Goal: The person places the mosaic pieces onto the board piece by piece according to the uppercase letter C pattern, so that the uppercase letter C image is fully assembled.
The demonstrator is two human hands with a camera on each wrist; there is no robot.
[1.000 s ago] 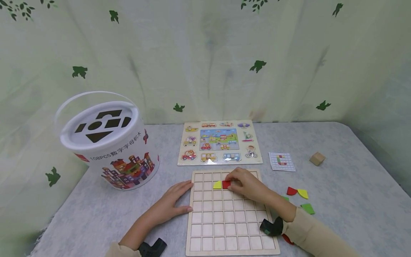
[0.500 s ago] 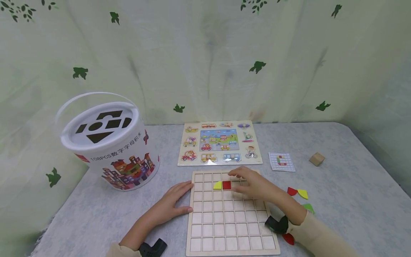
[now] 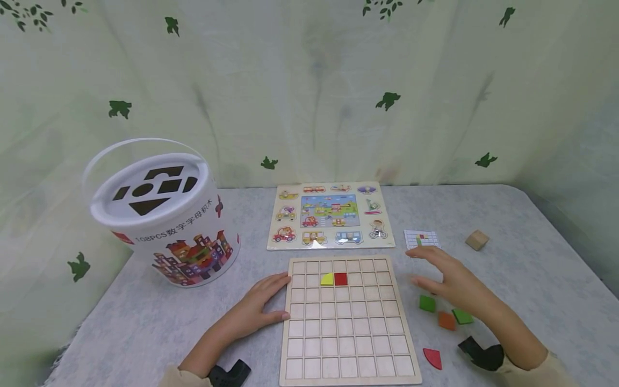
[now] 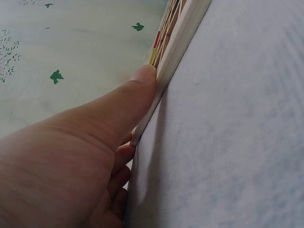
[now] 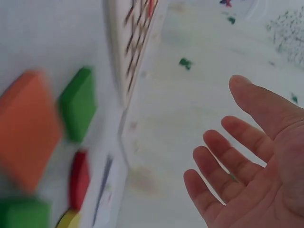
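Note:
A wooden grid board (image 3: 348, 325) lies on the table with a yellow rounded piece (image 3: 326, 279) and a red square (image 3: 340, 279) side by side in its second row. My left hand (image 3: 256, 306) touches the board's left edge with its fingertips and thumb. Holding nothing, my right hand (image 3: 450, 279) hovers right of the board, fingers extended. Below it lie a green square (image 3: 427, 303), an orange square (image 3: 447, 321), another green piece (image 3: 462, 316) and a red quarter-circle (image 3: 433, 358). The right wrist view also shows a red piece (image 5: 80, 180) and a yellow piece (image 5: 69, 219), hidden from the head view.
Behind the board lies a picture puzzle (image 3: 331, 244). A gridded pattern card (image 3: 411, 236), partly covered by my right hand, sits near a wooden block (image 3: 477, 239). A white lidded bucket (image 3: 164, 226) stands at left. A leaf-print curtain (image 3: 309, 97) hangs behind the table.
My right hand has let go of the red square, leaving it beside the yellow piece, and has moved right over the loose pieces. The left hand has stayed at the board's edge.

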